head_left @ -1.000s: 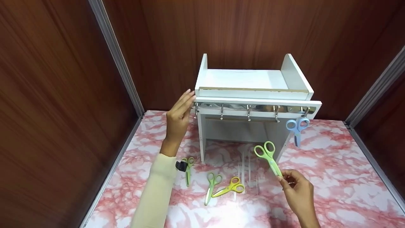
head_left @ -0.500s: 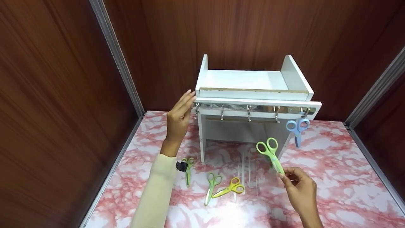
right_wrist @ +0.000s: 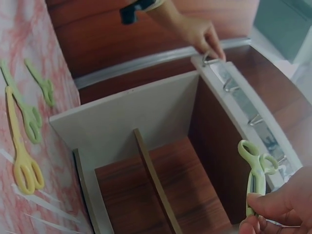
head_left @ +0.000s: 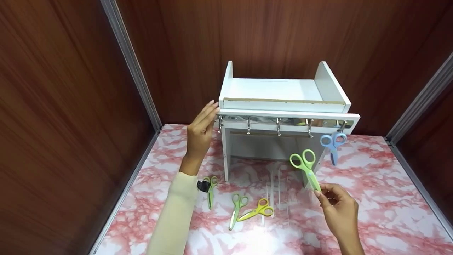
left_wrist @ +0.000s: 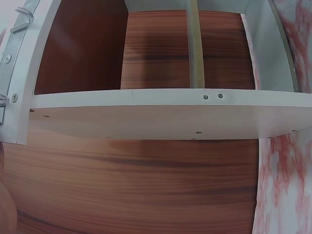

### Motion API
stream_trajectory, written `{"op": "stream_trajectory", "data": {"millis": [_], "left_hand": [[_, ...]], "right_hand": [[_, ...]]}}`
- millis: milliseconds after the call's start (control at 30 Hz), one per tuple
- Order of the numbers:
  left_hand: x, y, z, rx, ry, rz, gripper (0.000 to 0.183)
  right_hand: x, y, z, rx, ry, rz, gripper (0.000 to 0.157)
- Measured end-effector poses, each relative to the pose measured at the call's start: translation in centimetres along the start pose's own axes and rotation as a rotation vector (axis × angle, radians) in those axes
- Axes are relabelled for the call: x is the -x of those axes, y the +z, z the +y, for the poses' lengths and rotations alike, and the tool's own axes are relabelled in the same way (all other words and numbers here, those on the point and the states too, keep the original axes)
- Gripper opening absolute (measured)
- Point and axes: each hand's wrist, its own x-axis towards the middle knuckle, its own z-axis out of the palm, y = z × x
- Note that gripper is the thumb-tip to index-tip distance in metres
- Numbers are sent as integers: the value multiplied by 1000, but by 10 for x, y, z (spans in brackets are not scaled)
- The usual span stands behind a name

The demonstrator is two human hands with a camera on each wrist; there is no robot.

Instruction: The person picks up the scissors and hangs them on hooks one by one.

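My right hand (head_left: 340, 209) pinches a pair of light green scissors (head_left: 309, 174) by the blade end, handle loops up, in front of the white shelf unit (head_left: 285, 105). The right wrist view shows the thumb across those green scissors (right_wrist: 256, 183), their loops close to the hook rail. My left hand (head_left: 199, 132), fingers straight, rests against the left end of the hook rail (head_left: 262, 120). Blue scissors (head_left: 333, 145) hang from the rightmost metal hook (head_left: 342, 126). Between them and my left hand, the other hooks bear nothing.
On the red-and-white marbled tabletop (head_left: 382, 212) lie two green scissors, one pair farther left (head_left: 210, 194) and one nearer the middle (head_left: 235, 210), beside yellow scissors (head_left: 256, 211). Brown wood-grain walls (head_left: 177, 53) enclose the back and sides.
My right hand has moved a little up and to the right with the green scissors, bringing their loops nearer the hooks. My left hand stays in place.
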Motion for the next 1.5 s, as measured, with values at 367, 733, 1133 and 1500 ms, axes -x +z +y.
{"op": "stream_trajectory", "data": {"millis": [367,733,1133,1500], "left_hand": [[-2,-1,2,7,-11,-11,30],[-1,-1,2,13,-14,-13,28],[1,-2,2,15,-21,-14,26],[0,-1,0,18,-13,-8,27]], "right_hand": [[-3,-3,-9,11,-32,25,16],[-7,-5,-15,-21,-40,23,15],[-14,-7,-19,-18,-52,38,12],[-20,-6,-21,-17,-37,38,13]]}}
